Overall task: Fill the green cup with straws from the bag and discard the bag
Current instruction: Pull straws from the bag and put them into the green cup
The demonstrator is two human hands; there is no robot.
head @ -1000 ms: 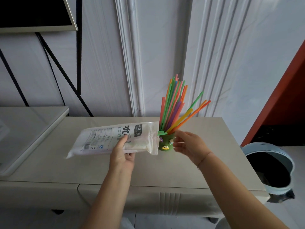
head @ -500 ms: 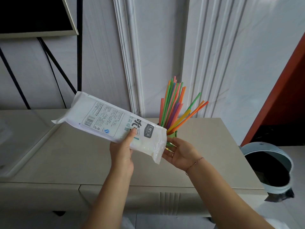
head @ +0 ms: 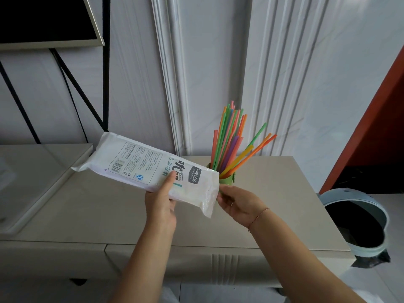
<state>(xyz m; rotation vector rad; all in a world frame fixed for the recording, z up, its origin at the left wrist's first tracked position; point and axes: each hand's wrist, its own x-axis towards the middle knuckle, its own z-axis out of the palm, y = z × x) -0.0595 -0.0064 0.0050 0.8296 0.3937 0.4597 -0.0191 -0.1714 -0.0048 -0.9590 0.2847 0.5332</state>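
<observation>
My left hand (head: 160, 201) grips the white printed straw bag (head: 140, 166) from below, thumb on its front, with the bag tilted so its open end points down to the right. Under that open end my right hand (head: 239, 203) is cupped palm up, fingers apart, touching the bag's lip; I cannot tell if a straw lies in it. Behind the bag's end stands the green cup (head: 227, 179), mostly hidden, with several coloured straws (head: 229, 141) fanning up out of it.
The cup stands on a beige cabinet top (head: 273, 193). A grey bin with a black liner (head: 358, 221) stands open on the floor at the right. A glass-topped surface (head: 32, 171) adjoins at the left, and a dark screen (head: 43, 20) hangs above.
The bag's far end rose from level to tilted, its open end now lower. My right hand dropped from the cup's side to below the bag's opening and turned palm up.
</observation>
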